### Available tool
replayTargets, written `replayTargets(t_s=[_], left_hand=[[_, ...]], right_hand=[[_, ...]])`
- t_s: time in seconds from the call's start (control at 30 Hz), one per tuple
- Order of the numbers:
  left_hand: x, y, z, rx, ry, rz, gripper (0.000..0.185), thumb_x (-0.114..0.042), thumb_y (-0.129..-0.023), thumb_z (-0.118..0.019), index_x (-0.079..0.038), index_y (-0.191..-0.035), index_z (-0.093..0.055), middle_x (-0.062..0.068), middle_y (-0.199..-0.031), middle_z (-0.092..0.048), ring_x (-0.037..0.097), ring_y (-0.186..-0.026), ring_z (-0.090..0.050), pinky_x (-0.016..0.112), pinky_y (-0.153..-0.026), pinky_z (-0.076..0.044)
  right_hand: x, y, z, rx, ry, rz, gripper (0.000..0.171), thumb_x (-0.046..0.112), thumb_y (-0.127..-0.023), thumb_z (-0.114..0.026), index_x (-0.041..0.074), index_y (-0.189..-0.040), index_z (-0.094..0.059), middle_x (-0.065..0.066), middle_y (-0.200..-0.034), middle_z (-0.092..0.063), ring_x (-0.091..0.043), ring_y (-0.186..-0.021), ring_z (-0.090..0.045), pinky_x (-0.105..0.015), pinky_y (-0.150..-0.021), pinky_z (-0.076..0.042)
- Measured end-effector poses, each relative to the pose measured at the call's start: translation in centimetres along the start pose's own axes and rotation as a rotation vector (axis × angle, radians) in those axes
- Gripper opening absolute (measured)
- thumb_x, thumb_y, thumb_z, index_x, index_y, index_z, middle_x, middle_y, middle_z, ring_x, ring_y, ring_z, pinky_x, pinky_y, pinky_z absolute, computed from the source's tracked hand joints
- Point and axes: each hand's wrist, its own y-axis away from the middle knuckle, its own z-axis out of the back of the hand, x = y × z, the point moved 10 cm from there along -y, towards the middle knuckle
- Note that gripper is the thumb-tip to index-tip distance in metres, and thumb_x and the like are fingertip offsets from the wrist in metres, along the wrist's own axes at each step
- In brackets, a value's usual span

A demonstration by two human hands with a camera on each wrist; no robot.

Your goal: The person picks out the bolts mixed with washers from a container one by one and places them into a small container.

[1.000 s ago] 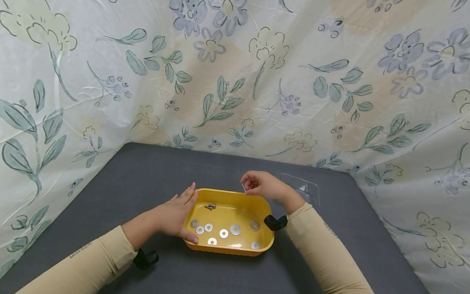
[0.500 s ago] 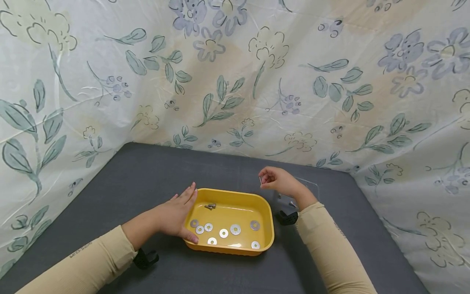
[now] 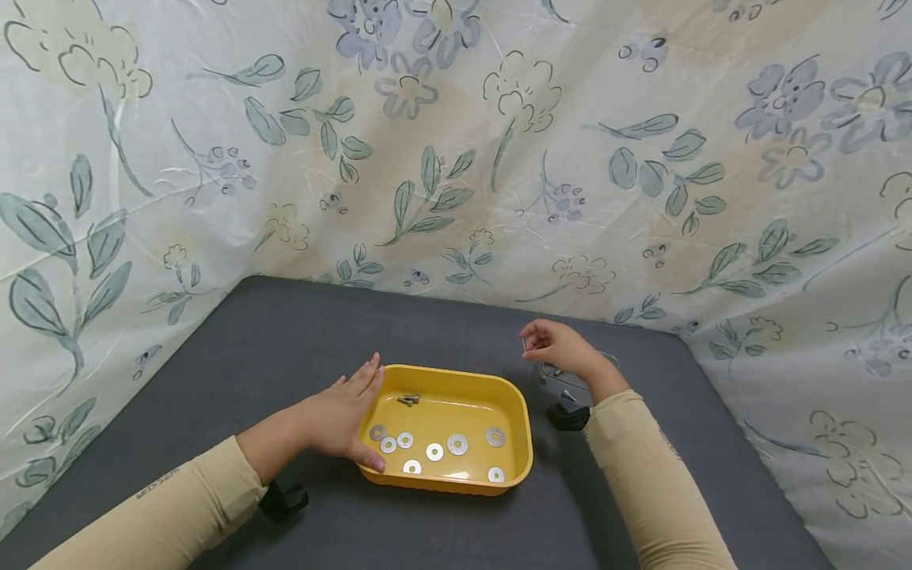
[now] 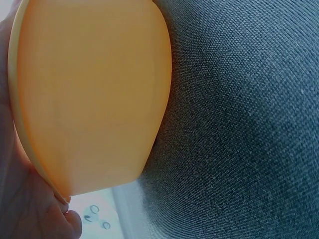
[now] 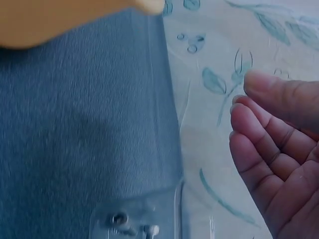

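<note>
My left hand rests on the left end of a yellow tray, fingers extended at its far corner and thumb lying over the near one. The left wrist view shows the tray's outer wall with that hand along its rim. To the right, beyond the tray, my right hand pinches a small silvery metal piece, of which only a slim edge shows. Its thumb and fingers are seen from the side in the right wrist view, where the piece is hidden. Below this hand lies a clear plastic tray with bolts in it.
Inside the yellow tray are several flat washers, with a small cluster of bolts near its far left corner. A dark grey tabletop reaches back to a floral curtain, which also encloses both sides.
My right hand has moved from above the yellow tray's far rim rightwards and slightly away, over the clear tray, still pinching the metal piece. The left hand and yellow tray have stayed put.
</note>
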Motion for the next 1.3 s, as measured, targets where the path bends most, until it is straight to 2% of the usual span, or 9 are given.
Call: replayTargets(t_s=[0.3, 0.57, 0.73, 0.9, 1.3], left_hand=[[0.1, -0.2, -0.1, -0.004, -0.002, 0.006, 0.136, -0.086, -0.051, -0.053, -0.004, -0.147, -0.003, 0.01, -0.152, 0.015, 0.025, -0.14, 0.0, 0.051, -0.108, -0.015], [0.2, -0.3, -0.1, -0.002, 0.0, 0.0, 0.135, -0.086, -0.051, -0.053, -0.004, -0.147, -0.002, 0.01, -0.152, 0.015, 0.025, -0.14, 0.0, 0.052, -0.108, -0.015], [0.2, -0.2, -0.1, -0.006, 0.0, -0.001, 0.135, -0.086, -0.051, -0.053, -0.005, -0.147, -0.003, 0.011, -0.152, 0.015, 0.025, -0.14, -0.001, 0.052, -0.108, -0.015], [0.1, -0.2, -0.1, -0.006, 0.003, -0.001, 0.135, -0.086, -0.051, -0.053, -0.005, -0.147, -0.003, 0.011, -0.152, 0.014, 0.026, -0.14, -0.001, 0.052, -0.108, -0.016], [0.1, 0.0, 0.1, -0.014, 0.023, -0.007, 0.136, -0.086, -0.05, -0.054, -0.005, -0.147, -0.003, 0.01, -0.152, 0.014, 0.025, -0.14, -0.001, 0.05, -0.108, -0.016]], right_hand=[[-2.3, 0.2, 1.3, -0.044, -0.004, -0.047, 0.03, 0.014, -0.083, -0.068, 0.007, -0.109, -0.055, -0.008, -0.09, -0.057, -0.024, -0.081, -0.056, -0.049, -0.081, -0.047], [-4.1, 0.4, 1.8, -0.043, -0.029, -0.096, 0.03, 0.011, -0.085, -0.065, 0.004, -0.112, -0.053, -0.01, -0.091, -0.057, -0.038, -0.093, -0.055, -0.05, -0.084, -0.045], [-4.8, 0.5, 1.9, -0.035, -0.032, -0.097, 0.032, 0.009, -0.086, -0.063, 0.0, -0.115, -0.052, -0.011, -0.09, -0.057, -0.038, -0.095, -0.056, -0.047, -0.084, -0.046], [-5.7, 0.7, 2.2, -0.043, -0.007, -0.124, 0.034, 0.012, -0.086, -0.064, 0.001, -0.116, -0.052, -0.01, -0.09, -0.057, -0.035, -0.094, -0.057, -0.043, -0.082, -0.047], [-6.4, 1.6, 2.6, -0.042, 0.018, -0.157, 0.031, 0.013, -0.086, -0.064, 0.001, -0.112, -0.053, -0.01, -0.09, -0.057, -0.036, -0.092, -0.055, -0.05, -0.083, -0.045]])
